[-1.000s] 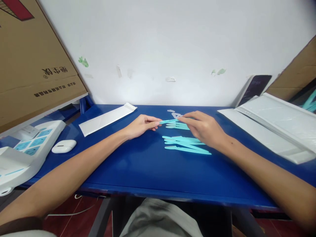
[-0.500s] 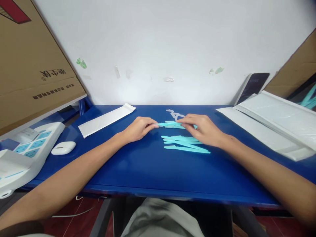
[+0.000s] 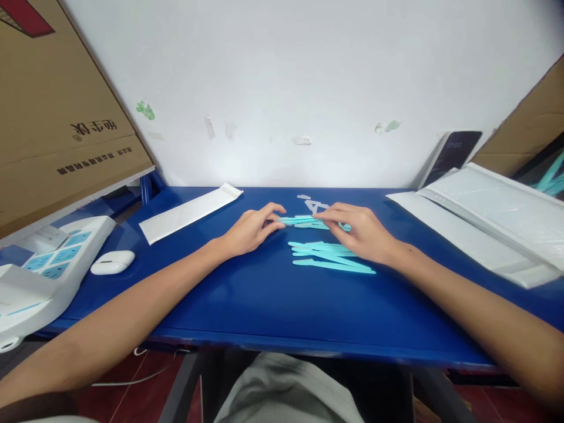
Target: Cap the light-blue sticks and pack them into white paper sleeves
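A turquoise eyebrow razor (image 3: 302, 220) lies level between my two hands, just above the blue table. My right hand (image 3: 359, 229) pinches its right end between thumb and fingers. At its left end, my left hand (image 3: 252, 230) has the thumb and other fingers on the pale, clear-looking tip, with the index finger raised off it. More turquoise razors lie beneath and partly behind my right hand. Nearer me is a loose group of several razors (image 3: 328, 252), partly covered by my right hand. Small translucent white covers (image 3: 314, 205) lie behind the razors.
At left are a white packet (image 3: 189, 214), a small white case (image 3: 113, 262), a power strip (image 3: 83, 258) and a large cardboard box (image 3: 66, 117). White packaging sleeves (image 3: 497, 223) and a dark-faced box (image 3: 453, 155) stand at right. A white wall (image 3: 282, 88) bounds the table's back edge.
My left index finger has lifted away from the thumb, and more of the razor's pale tip shows. My right hand has shifted very slightly left, still pinching the razor.
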`<act>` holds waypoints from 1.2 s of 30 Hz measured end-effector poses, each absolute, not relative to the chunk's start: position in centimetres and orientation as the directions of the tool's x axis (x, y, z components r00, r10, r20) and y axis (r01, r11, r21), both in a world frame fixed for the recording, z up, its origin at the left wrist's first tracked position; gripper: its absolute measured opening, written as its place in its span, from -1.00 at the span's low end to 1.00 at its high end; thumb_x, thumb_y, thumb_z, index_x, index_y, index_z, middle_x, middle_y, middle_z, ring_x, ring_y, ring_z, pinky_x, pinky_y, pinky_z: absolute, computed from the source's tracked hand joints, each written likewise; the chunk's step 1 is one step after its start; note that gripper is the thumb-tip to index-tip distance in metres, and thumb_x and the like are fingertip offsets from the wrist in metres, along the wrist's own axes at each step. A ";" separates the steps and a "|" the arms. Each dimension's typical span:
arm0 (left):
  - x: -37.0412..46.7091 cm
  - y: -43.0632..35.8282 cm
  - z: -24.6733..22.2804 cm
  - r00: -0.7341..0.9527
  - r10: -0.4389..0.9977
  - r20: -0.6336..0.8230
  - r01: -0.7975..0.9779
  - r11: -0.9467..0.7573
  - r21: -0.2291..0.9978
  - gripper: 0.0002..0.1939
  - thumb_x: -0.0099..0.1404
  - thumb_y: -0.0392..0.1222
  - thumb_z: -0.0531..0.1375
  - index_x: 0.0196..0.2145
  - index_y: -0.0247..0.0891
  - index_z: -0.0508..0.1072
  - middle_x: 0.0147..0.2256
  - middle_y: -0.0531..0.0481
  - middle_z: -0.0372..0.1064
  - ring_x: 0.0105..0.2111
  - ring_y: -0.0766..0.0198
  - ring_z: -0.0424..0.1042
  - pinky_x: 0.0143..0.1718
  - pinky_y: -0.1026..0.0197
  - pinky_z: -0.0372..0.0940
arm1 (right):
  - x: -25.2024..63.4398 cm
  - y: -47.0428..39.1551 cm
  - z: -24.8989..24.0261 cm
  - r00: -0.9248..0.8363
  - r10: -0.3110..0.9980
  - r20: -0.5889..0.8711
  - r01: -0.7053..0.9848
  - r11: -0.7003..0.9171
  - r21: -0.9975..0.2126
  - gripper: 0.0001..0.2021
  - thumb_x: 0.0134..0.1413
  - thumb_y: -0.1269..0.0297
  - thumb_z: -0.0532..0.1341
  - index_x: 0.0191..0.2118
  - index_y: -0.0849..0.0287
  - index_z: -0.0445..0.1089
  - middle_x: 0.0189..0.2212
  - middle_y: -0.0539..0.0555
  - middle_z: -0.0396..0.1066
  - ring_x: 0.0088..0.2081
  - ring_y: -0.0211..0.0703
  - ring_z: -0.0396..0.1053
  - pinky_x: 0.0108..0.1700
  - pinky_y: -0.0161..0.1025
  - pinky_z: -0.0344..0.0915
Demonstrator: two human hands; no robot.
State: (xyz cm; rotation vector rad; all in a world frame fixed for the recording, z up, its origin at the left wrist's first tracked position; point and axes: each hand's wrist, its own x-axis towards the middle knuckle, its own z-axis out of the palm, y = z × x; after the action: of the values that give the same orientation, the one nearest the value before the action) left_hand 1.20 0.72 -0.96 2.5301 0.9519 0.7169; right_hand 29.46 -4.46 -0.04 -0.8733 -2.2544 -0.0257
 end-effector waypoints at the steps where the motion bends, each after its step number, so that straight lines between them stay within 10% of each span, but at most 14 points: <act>1: 1.1 0.8 -0.9 0.649 0.681 0.338 0.529 -0.724 0.443 -0.68 0.49 0.01 0.08 0.05 -0.21 0.40 -0.26 -0.01 0.56 -0.43 0.27 0.42 -0.30 0.26 0.21 | 29.4 -4.5 0.0 -0.514 0.584 0.628 0.597 0.769 -0.227 -0.67 0.32 0.42 0.09 0.01 0.13 0.56 -0.27 0.13 0.54 -0.36 -0.16 0.44 -0.33 -0.20 0.36; 16: 0.6 1.0 -0.1 0.818 0.492 0.296 0.483 -0.869 0.110 -0.65 0.56 0.03 -0.14 -0.24 -0.22 0.25 -0.33 -0.05 0.32 -0.40 0.19 0.28 -0.33 0.17 0.12 | 29.5 -4.4 0.1 -0.557 0.625 0.547 0.599 0.759 -0.257 -0.69 0.37 0.29 0.10 0.08 0.15 0.51 -0.33 0.09 0.48 -0.38 -0.19 0.37 -0.34 -0.25 0.29; 36: 2.8 -0.5 0.4 0.775 0.553 0.306 0.471 -0.828 0.304 -0.65 0.57 0.02 -0.14 -0.16 -0.24 0.30 -0.48 0.08 0.23 -0.51 0.25 0.24 -0.42 0.21 0.07 | 30.7 -4.3 1.8 -0.546 0.721 0.426 0.601 0.692 -0.400 -0.63 0.38 0.09 0.10 0.06 0.10 0.55 -0.34 0.09 0.51 -0.44 -0.21 0.34 -0.37 -0.24 0.22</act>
State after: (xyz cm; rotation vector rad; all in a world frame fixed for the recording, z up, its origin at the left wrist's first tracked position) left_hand 2.85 -0.46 0.39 2.7579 0.8053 0.5721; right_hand 30.74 -4.25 1.80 -1.0101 -2.3301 0.2771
